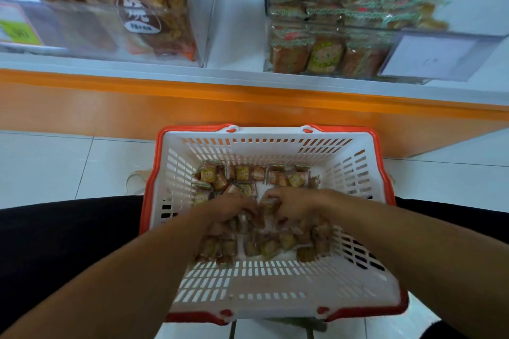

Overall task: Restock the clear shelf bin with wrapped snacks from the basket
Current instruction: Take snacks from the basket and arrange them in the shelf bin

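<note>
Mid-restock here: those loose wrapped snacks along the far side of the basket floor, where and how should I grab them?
Come straight down through the open top of the basket, since slotted walls block every side. The far wrapped snacks lie flat and loosely scattered, so curl fingers under a cluster and scoop rather than pinching one wrapper. Both the left hand and right hand are already gathering snacks nearer the middle.
</note>
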